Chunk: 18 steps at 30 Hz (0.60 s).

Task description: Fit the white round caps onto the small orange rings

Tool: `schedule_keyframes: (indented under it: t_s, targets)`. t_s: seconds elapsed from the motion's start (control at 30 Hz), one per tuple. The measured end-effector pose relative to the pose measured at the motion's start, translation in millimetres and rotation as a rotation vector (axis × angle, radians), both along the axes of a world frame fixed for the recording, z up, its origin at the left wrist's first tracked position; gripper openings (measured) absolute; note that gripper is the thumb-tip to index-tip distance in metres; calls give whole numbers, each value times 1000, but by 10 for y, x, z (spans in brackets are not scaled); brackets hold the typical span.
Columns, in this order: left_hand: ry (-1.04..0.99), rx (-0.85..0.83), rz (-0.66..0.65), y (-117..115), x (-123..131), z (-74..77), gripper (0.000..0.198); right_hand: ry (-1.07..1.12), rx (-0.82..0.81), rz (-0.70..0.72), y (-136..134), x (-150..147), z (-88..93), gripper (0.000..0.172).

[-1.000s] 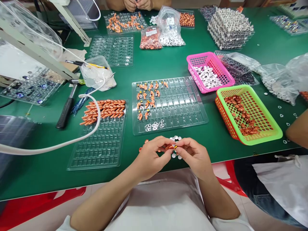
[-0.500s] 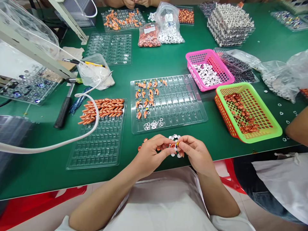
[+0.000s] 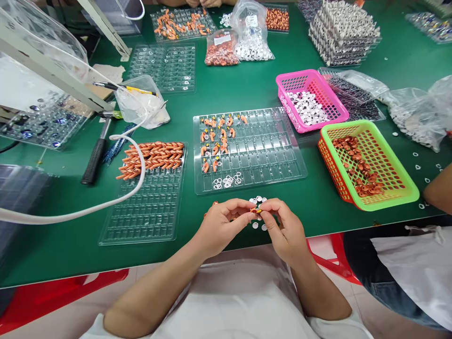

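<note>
My left hand (image 3: pixel 224 226) pinches a small orange piece (image 3: pixel 253 210) just above the green table near its front edge. Thumb and fingertips of my right hand (image 3: pixel 286 230) close on a small yellow part (image 3: pixel 259 211) at that piece's right end; whether the two are joined I cannot make out. White discs (image 3: pixel 255 225) lie on the table around and below the fingertips. A few orange pieces (image 3: pixel 215 203) show partly behind my left hand. Beyond the hands is a clear plastic tray (image 3: pixel 268 155), holding curved orange pieces (image 3: pixel 215 149) with yellow ends and white rings (image 3: pixel 229 181).
At left, another clear tray (image 3: pixel 141 226) carries rows of orange pieces (image 3: pixel 151 157), crossed by a white cable (image 3: pixel 139 181). A hammer (image 3: pixel 94 160) lies farther left. Pink (image 3: pixel 339 101) and green (image 3: pixel 406 190) baskets stand right; a neighbour's arm (image 3: pixel 439 188) rests at the far right.
The orange piece has been turned between my fingertips, its broad face less visible now. Both hands stay nearly in place, still pinching. The view has shifted slightly.
</note>
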<state>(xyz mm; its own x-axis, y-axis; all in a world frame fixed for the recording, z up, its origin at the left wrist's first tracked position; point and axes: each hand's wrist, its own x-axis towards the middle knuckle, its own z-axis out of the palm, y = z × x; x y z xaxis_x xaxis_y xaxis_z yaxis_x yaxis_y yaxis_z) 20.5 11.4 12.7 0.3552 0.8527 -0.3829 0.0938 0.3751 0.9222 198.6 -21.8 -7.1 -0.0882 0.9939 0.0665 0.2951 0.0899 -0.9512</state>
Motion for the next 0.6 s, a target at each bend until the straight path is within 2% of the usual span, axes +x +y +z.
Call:
schedule_keyframes:
  t_s: [0.13,0.33,0.47,0.6]
  targets:
    - [73,61,-1,-17,0,-2,22,-147,59,-30,14,6,35,9]
    - [181,182,-12,-35,-4,7,18,-215,72,8,56,22,57,9]
    - [282,287,-17,-27,3,16,17,-192,16,6,63,27,74,8]
    - [314,366,-53,-16,21,14,18,-80,-80,24,67,9,110,7]
